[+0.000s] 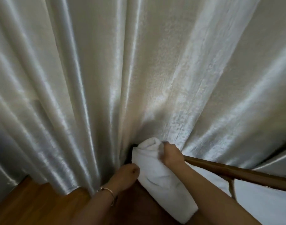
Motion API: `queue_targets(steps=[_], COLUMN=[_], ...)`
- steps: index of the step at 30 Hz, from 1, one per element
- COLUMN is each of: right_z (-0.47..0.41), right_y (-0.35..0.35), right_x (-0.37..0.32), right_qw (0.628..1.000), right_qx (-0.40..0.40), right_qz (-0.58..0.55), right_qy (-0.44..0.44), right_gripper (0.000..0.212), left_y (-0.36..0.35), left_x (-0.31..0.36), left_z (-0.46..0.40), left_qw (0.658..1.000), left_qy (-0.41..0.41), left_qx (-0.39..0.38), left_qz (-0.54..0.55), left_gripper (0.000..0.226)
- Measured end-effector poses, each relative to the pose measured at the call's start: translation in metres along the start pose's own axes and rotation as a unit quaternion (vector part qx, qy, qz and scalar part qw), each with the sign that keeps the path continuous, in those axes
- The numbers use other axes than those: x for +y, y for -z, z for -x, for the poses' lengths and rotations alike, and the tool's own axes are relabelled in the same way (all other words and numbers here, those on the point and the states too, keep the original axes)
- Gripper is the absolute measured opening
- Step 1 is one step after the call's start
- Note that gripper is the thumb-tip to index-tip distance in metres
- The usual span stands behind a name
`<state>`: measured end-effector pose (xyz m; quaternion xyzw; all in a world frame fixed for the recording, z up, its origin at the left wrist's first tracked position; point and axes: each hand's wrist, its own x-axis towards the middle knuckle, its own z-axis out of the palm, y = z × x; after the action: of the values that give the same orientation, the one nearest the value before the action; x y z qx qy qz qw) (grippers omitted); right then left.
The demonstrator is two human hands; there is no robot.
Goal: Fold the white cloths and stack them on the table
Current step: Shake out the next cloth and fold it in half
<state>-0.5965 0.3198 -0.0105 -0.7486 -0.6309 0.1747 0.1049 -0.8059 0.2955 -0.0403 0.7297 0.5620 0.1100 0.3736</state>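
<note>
Head view: the right hand [172, 154] pinches the far end of a thick, soft, folded white cloth [161, 177]; the left hand [127, 172], fingers curled, grips its near-left edge. No stack or table shows, so stacking likely remains.

Both hands [170, 154] grip a white cloth [161, 177] before curtains [106, 78].

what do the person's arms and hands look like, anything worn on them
Both forearms are bare, with no sleeves in view and no gloves. The left hand has a thin gold-coloured bangle round its wrist. The right hand shows no ring, watch or bracelet on the parts that can be seen. Fingernails are too blurred to describe.
</note>
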Motion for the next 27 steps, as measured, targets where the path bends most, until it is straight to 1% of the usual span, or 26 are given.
queue_targets(steps=[2, 3, 5, 7, 10, 11, 12, 15, 16, 17, 18, 20, 22, 24, 26, 27], right_z=[0.008, 0.010, 0.009, 0.003, 0.019, 0.029, 0.041, 0.081, 0.094, 0.105, 0.116, 0.134, 0.149, 0.164, 0.179, 0.188], right_y=[-0.002, -0.004, -0.008, -0.006, 0.007, 0.015, 0.023, 0.063, 0.078, 0.094, 0.111, 0.141, 0.170, 0.199, 0.229, 0.243], right_x=[0.005, 0.007, 0.011, 0.009, 0.002, 0.001, 0.000, -0.004, -0.005, -0.005, -0.006, -0.003, 0.008, 0.024, 0.043, 0.053], right_qw=[0.997, 0.997, 0.998, 0.997, 0.995, 0.995, 0.995, 0.993, 0.992, 0.990, 0.988, 0.984, 0.978, 0.974, 0.974, 0.975], right_qx=[-0.012, -0.016, -0.020, -0.015, 0.016, 0.025, 0.030, 0.066, 0.084, 0.104, 0.121, 0.157, 0.196, 0.215, 0.219, 0.216], right_qz=[0.070, 0.079, 0.032, 0.015, 0.081, 0.089, 0.093, 0.086, 0.071, 0.056, 0.040, 0.025, 0.047, 0.068, 0.057, 0.043], right_qy=[-0.005, -0.010, -0.043, -0.069, -0.048, -0.027, -0.002, 0.052, 0.062, 0.075, 0.084, 0.079, 0.054, 0.026, 0.002, 0.000], right_gripper=[0.032, 0.034, 0.042, 0.037, 0.024, 0.020, 0.018, 0.016, 0.016, 0.016, 0.016, 0.017, 0.018, 0.020, 0.024, 0.025], left_y=[-0.003, -0.006, -0.014, -0.018, -0.021, -0.019, -0.016, -0.004, -0.001, 0.000, 0.000, -0.001, 0.000, 0.009, 0.024, 0.033], left_x=[0.000, 0.004, 0.015, 0.027, 0.033, 0.036, 0.041, 0.069, 0.081, 0.093, 0.103, 0.121, 0.139, 0.161, 0.185, 0.199], left_z=[-0.002, -0.002, -0.005, -0.008, -0.008, -0.006, -0.006, -0.012, -0.014, -0.017, -0.020, -0.020, -0.015, -0.010, -0.004, 0.000], left_qw=[0.999, 0.999, 0.998, 0.994, 0.986, 0.979, 0.970, 0.944, 0.932, 0.922, 0.922, 0.946, 0.959, 0.955, 0.947, 0.947], left_qy=[0.009, 0.015, 0.022, 0.030, 0.052, 0.066, 0.084, 0.134, 0.148, 0.149, 0.136, 0.090, 0.034, -0.021, -0.070, -0.099], left_qx=[-0.006, -0.014, -0.017, -0.003, 0.035, 0.053, 0.071, 0.121, 0.119, 0.110, 0.099, 0.087, 0.095, 0.115, 0.134, 0.137], left_qz=[0.033, 0.042, 0.061, 0.107, 0.156, 0.185, 0.215, 0.277, 0.309, 0.340, 0.350, 0.297, 0.265, 0.274, 0.284, 0.273], left_gripper=[0.024, 0.023, 0.020, 0.021, 0.018, 0.022, 0.033, 0.077, 0.083, 0.079, 0.067, 0.045, 0.037, 0.030, 0.023, 0.020])
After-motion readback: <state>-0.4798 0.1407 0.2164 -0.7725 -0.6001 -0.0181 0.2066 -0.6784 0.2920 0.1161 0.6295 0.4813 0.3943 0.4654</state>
